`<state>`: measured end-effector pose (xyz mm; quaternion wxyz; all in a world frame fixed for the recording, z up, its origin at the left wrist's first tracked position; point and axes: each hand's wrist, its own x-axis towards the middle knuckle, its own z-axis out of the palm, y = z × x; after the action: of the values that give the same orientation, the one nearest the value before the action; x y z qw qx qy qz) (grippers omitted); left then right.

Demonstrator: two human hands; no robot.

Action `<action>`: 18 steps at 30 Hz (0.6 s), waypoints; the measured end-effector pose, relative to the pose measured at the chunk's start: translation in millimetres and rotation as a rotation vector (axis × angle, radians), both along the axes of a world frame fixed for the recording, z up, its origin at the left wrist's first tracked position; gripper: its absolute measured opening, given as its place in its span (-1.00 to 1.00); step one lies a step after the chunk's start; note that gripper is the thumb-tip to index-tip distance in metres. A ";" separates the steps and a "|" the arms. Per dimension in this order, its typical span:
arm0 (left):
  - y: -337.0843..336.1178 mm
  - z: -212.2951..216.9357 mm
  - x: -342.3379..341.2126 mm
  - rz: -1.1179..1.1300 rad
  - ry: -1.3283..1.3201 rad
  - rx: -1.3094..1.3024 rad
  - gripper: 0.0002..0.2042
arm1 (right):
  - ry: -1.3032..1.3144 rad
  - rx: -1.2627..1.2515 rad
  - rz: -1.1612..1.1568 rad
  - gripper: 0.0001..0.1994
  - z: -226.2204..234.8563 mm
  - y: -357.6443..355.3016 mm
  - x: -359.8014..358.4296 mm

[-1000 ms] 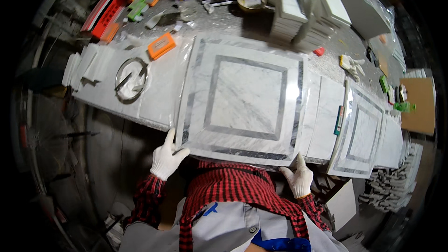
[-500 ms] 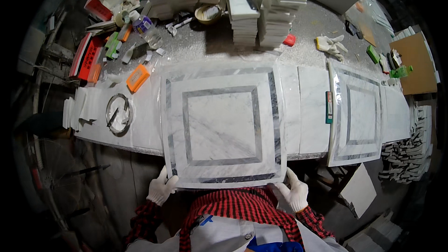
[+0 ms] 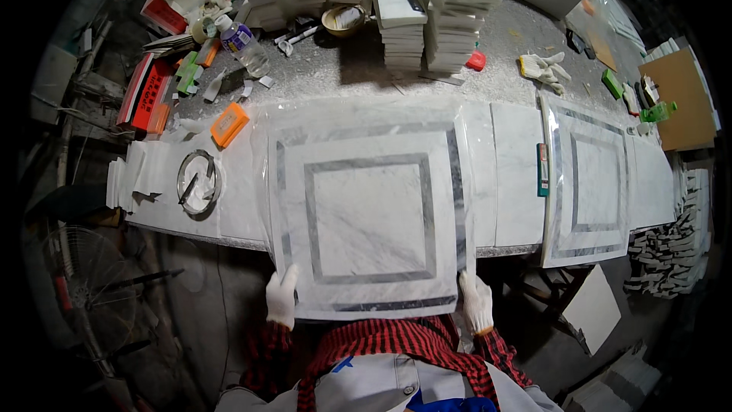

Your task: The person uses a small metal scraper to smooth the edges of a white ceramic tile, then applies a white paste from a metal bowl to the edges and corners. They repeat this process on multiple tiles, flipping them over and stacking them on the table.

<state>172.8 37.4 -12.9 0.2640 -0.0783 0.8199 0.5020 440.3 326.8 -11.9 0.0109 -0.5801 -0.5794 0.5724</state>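
Note:
A square white marble panel [image 3: 372,217] with grey inlaid frames lies on clear plastic film. Its near part juts over the front edge of the workbench, toward my waist. At the panel's near left side, my left hand [image 3: 282,296], in a white knit glove, is closed on the edge. My right hand [image 3: 477,302], gloved alike, holds the opposite edge near the right corner. The fingers of both hands are partly hidden beneath the panel.
Left of the panel are a ring-shaped tape roll [image 3: 198,181] and an orange box [image 3: 229,124]. On the right lie a green case [image 3: 542,170] and a second inlaid panel [image 3: 587,183]. Stacked white tiles [image 3: 402,27], a plastic bottle [image 3: 241,44] and loose gloves [image 3: 544,70] stand or lie farther back.
The panel has slid a little toward me, its near edge now farther over the bench front. Both hands have moved from beside the near corners to higher along its sides.

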 end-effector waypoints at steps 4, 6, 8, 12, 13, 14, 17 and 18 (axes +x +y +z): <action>-6.4 -2.3 4.0 0.059 -0.091 0.070 -0.64 | 0.178 0.016 0.166 -0.50 -3.6 14.5 8.3; -2.2 0.3 -8.8 0.096 -0.124 0.119 -0.68 | 0.011 -0.338 0.131 -0.53 24.2 49.6 -11.9; 5.2 -4.7 -22.8 0.094 -0.045 0.118 -0.63 | 0.046 -0.210 -0.025 -0.50 15.1 42.6 -26.5; 34.9 5.7 -22.5 0.089 0.060 -0.014 -0.53 | -0.062 0.278 0.036 -0.44 -12.4 15.7 -37.4; 34.2 -1.7 -23.8 0.086 0.124 -0.025 -0.52 | -0.151 0.308 0.068 -0.44 -2.4 15.6 -42.6; 28.6 -17.0 -21.8 0.083 0.185 -0.037 -0.52 | -0.160 0.324 0.060 -0.44 -1.5 12.8 -43.5; 15.2 -49.4 -21.8 0.071 0.293 -0.050 -0.52 | -0.195 0.387 0.035 -0.45 -5.3 9.4 -46.8; 12.0 -59.0 -21.5 0.083 0.319 -0.029 -0.52 | -0.219 0.414 0.036 -0.46 -7.7 7.4 -46.6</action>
<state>151.2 49.4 -71.8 0.1085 -0.0350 0.8546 0.5065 393.7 334.3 -19.6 0.0565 -0.6138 -0.6924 0.3750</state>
